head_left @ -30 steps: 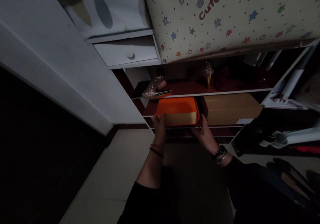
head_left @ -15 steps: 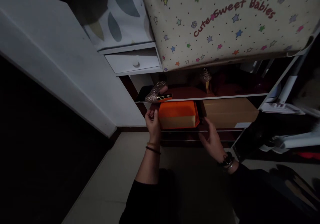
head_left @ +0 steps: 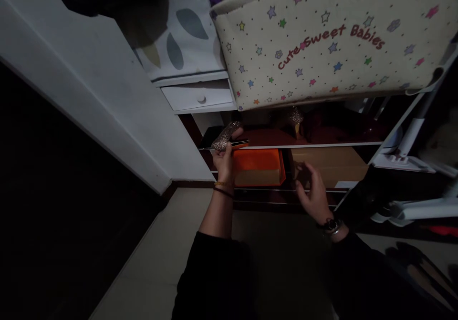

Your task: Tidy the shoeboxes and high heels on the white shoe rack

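Observation:
A glittery high-heeled shoe [head_left: 225,135] lies at the left front edge of the shelf, over a dark flat item. My left hand [head_left: 223,164] is closed at the shoe's near end, thumb up against it and the other fingers below, partly hidden. Just under it, an orange box [head_left: 255,155] stands on the lower shelf, with a brown panel along its front. My right hand [head_left: 314,193] holds nothing; its thumb and fingers are apart in front of a brown cardboard box [head_left: 332,160].
Another glittery heeled shoe [head_left: 296,119] stands farther right on the upper shelf. Above hang a star-printed fabric bin [head_left: 322,67] and a small white drawer [head_left: 195,96]. A white wall [head_left: 118,105] borders the left; dark shoes [head_left: 422,267] lie on the floor at right.
My left hand has risen from beside the orange box to the glittery shoe and closed on it. The right hand has shifted a little right, toward the cardboard box. The view has tilted slightly.

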`<state>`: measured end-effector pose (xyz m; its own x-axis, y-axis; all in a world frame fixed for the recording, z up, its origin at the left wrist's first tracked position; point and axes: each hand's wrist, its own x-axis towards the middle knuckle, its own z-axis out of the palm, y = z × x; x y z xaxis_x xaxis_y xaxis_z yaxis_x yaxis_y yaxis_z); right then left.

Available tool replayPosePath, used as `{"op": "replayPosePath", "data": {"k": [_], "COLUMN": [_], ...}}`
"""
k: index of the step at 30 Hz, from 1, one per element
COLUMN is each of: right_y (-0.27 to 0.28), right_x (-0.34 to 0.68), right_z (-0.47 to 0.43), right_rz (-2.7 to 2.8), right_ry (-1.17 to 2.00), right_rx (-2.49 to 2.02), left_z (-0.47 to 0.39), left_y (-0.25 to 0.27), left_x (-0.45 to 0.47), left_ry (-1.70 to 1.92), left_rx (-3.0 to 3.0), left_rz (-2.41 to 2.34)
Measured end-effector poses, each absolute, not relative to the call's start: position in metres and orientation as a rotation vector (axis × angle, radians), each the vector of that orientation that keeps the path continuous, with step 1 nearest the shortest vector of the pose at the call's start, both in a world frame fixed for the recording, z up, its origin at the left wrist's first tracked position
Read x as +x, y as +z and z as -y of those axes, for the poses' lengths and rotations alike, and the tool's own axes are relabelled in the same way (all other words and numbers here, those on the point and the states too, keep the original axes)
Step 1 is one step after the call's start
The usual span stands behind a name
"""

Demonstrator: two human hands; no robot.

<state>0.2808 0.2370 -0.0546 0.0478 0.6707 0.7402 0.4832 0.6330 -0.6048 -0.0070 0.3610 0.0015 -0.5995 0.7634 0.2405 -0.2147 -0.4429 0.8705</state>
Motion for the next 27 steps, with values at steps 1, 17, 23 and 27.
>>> {"op": "replayPosePath", "data": {"k": [1, 17, 23, 27], "right_y": [-0.043, 0.042, 0.042, 0.051], "right_x": [0.283, 0.281, 0.274, 0.274], "right_z": [-0.244, -0.356, -0.359, -0.360], "right_rz": [1.610, 1.664, 1.677, 1.632], "right_ry": [0.144, -0.236, -0.283, -0.351], "right_rx": [-0.992, -1.227, -1.270, -1.378], "left_z": [-0.362, -0.382, -0.406, -0.414], "left_y": [0.005, 0.028, 0.022, 0.028], "left_x": [-0.006, 0.042, 0.052, 0.050], "left_ry": [2.086, 2.030, 1.879, 1.731], "left_rx": [0.834, 1.231, 1.237, 1.356], "left_rz": [-1.179, -1.170, -1.299, -1.300]}}
